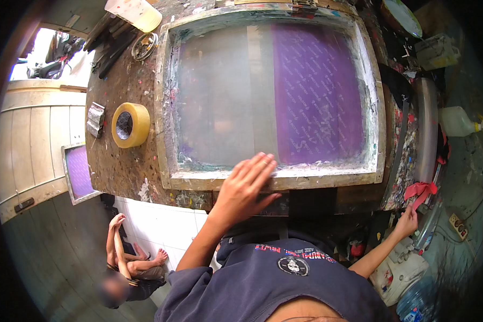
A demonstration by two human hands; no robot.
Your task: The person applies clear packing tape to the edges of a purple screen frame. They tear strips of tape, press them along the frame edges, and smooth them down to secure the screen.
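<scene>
A screen-printing frame (265,183) of worn wood lies on the table before me. Its mesh is grey and hazy on the left; the right part (318,96) is purple with a repeated pale print. My left hand (247,181) is laid over the frame's near rail, palm down, fingers stretched towards the mesh and holding nothing. Off to the right, beside the table's edge, my right hand (407,222) pinches the lower end of a red cloth (420,190). Whether the cloth is caught on anything there cannot be told.
A roll of clear packing tape (131,124) stands on the stained wooden table (124,173). Left of it lies a small crumpled object (95,120). A clear plastic roll (426,129) and a jug (457,120) are at right. Another person (133,265) sits on the floor, lower left.
</scene>
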